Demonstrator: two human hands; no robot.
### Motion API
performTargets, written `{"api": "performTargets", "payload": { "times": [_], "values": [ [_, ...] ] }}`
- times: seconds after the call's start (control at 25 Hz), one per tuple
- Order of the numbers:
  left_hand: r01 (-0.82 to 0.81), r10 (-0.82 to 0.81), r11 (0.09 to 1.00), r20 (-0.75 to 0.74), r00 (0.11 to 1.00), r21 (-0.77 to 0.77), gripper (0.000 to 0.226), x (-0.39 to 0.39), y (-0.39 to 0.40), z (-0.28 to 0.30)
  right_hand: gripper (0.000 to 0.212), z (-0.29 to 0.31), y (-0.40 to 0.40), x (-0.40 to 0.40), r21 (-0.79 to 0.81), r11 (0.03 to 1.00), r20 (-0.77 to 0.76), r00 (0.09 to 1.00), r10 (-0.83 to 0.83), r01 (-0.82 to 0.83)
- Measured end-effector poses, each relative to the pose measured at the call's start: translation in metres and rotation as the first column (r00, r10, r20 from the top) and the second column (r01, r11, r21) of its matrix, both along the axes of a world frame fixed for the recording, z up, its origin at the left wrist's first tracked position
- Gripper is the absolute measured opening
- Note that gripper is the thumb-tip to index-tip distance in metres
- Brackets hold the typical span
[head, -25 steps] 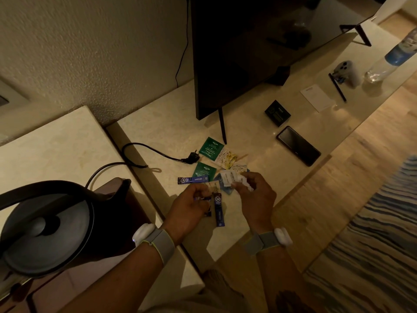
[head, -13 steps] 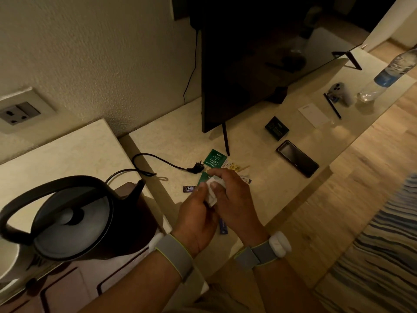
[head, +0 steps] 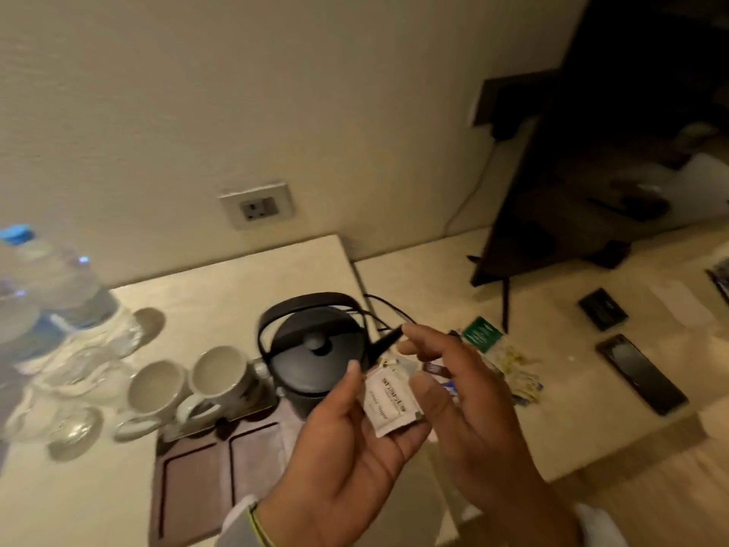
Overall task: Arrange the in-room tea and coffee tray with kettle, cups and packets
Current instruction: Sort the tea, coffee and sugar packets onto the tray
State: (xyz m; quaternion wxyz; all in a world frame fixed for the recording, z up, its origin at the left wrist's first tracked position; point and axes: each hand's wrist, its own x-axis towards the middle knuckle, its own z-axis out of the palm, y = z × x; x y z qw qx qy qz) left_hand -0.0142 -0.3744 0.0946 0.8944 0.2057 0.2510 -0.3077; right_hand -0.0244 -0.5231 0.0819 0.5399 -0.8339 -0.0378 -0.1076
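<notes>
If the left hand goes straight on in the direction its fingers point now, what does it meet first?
Probably the black kettle. The left hand, holding a white packet, points up and away toward the wall, and the kettle stands just beyond its fingertips. Depth is unclear; the hand may be above the kettle and pass over it.

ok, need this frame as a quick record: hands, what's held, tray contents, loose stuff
left hand: holds white sachets
right hand: open, beside sachets
tray: black kettle, two white mugs
beside tray: drinking glasses, water bottles
lower counter: loose packets, phone
</notes>
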Motion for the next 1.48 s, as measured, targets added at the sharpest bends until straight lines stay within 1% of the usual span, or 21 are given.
{"api": "performTargets", "payload": {
  "times": [0.08, 0.16, 0.2, 0.28, 0.32, 0.36, 0.48, 0.56, 0.6, 0.64, 0.72, 0.84, 0.92, 0.96, 1.0, 1.04, 1.08, 1.12, 1.24, 1.36, 1.48],
  "values": [
    [-0.146, 0.146, 0.989, 0.016, 0.989, -0.007, 0.064, -0.012, 0.048, 0.01, 0.047, 0.016, 0.036, -0.003, 0.139, 0.983, -0.02, 0.992, 0.126, -0.122],
    [-0.265, 0.265, 0.964, 0.041, 0.963, -0.003, 0.063, -0.019, 0.082, 0.019, 0.053, 0.027, 0.064, -0.007, 0.185, 0.961, -0.063, 0.974, 0.218, -0.204],
    [-0.327, 0.326, 0.945, 0.044, 0.944, 0.006, 0.063, -0.024, 0.104, 0.019, 0.058, 0.03, 0.086, -0.007, 0.144, 0.957, -0.068, 0.962, 0.264, -0.253],
    [-0.399, 0.396, 0.917, 0.077, 0.915, 0.024, 0.063, -0.036, 0.138, 0.02, 0.063, 0.032, 0.125, -0.006, -0.059, 0.947, -0.052, 0.948, 0.313, -0.316],
    [-0.421, 0.418, 0.906, 0.092, 0.904, 0.026, 0.062, -0.043, 0.153, 0.016, 0.063, 0.032, 0.146, -0.006, -0.147, 0.932, -0.032, 0.943, 0.331, -0.332],
    [-0.452, 0.447, 0.891, 0.09, 0.89, 0.041, 0.06, -0.049, 0.167, 0.01, 0.06, 0.03, 0.168, -0.006, -0.184, 0.923, -0.017, 0.94, 0.342, -0.339],
    [-0.499, 0.492, 0.865, 0.092, 0.865, 0.062, 0.053, -0.064, 0.204, -0.003, 0.054, 0.015, 0.217, -0.007, -0.133, 0.933, -0.019, 0.943, 0.333, -0.333],
    [-0.493, 0.489, 0.868, 0.071, 0.869, 0.059, 0.055, -0.07, 0.225, -0.007, 0.054, 0.008, 0.236, -0.008, -0.052, 0.939, -0.077, 0.939, 0.336, -0.34],
    [-0.484, 0.482, 0.873, 0.046, 0.875, 0.06, 0.057, -0.073, 0.237, -0.009, 0.053, 0.005, 0.244, -0.009, -0.043, 0.935, -0.086, 0.934, 0.348, -0.352],
    [-0.474, 0.474, 0.878, 0.017, 0.88, 0.063, 0.058, -0.075, 0.245, -0.011, 0.05, 0.003, 0.248, -0.008, -0.077, 0.928, -0.068, 0.93, 0.361, -0.365],
    [-0.484, 0.485, 0.874, -0.071, 0.872, 0.038, 0.056, -0.078, 0.259, -0.02, 0.043, -0.004, 0.259, -0.012, -0.198, 0.893, -0.043, 0.914, 0.404, -0.404],
    [-0.538, 0.519, 0.843, -0.217, 0.827, -0.032, 0.057, -0.076, 0.264, -0.033, 0.03, -0.018, 0.271, -0.027, -0.363, 0.823, -0.021, 0.887, 0.462, -0.437],
    [-0.524, 0.493, 0.851, -0.285, 0.822, -0.041, 0.056, -0.078, 0.264, -0.045, 0.025, -0.033, 0.275, -0.036, -0.431, 0.789, -0.016, 0.878, 0.478, -0.438],
    [-0.483, 0.459, 0.876, -0.276, 0.845, -0.021, 0.054, -0.08, 0.264, -0.049, 0.024, -0.039, 0.273, -0.037, -0.402, 0.81, -0.076, 0.897, 0.436, -0.428],
    [-0.429, 0.419, 0.903, -0.24, 0.876, 0.014, 0.05, -0.085, 0.265, -0.053, 0.022, -0.042, 0.269, -0.034, -0.306, 0.866, -0.178, 0.917, 0.357, -0.396],
    [-0.377, 0.383, 0.924, -0.18, 0.906, 0.065, 0.046, -0.089, 0.267, -0.056, 0.022, -0.046, 0.263, -0.03, -0.168, 0.924, -0.287, 0.914, 0.286, -0.342],
    [-0.338, 0.351, 0.933, -0.107, 0.93, 0.121, 0.044, -0.093, 0.27, -0.059, 0.022, -0.049, 0.256, -0.027, -0.04, 0.958, -0.371, 0.895, 0.248, -0.282],
    [-0.304, 0.314, 0.939, -0.036, 0.949, 0.161, 0.04, -0.095, 0.274, -0.061, 0.023, -0.054, 0.25, -0.025, 0.047, 0.972, -0.4, 0.888, 0.228, -0.229],
    [-0.245, 0.226, 0.924, 0.099, 0.969, 0.293, 0.024, -0.096, 0.273, -0.064, 0.025, -0.063, 0.241, -0.029, 0.21, 0.964, -0.413, 0.878, 0.24, -0.164],
    [-0.31, 0.281, 0.879, 0.132, 0.951, 0.362, 0.021, -0.093, 0.257, -0.063, 0.024, -0.069, 0.238, -0.034, 0.416, 0.903, -0.454, 0.837, 0.305, -0.104],
    [-0.385, 0.365, 0.848, 0.125, 0.923, 0.365, 0.021, -0.092, 0.247, -0.062, 0.021, -0.074, 0.232, -0.031, 0.522, 0.853, -0.48, 0.824, 0.301, -0.007]
  ]
}}
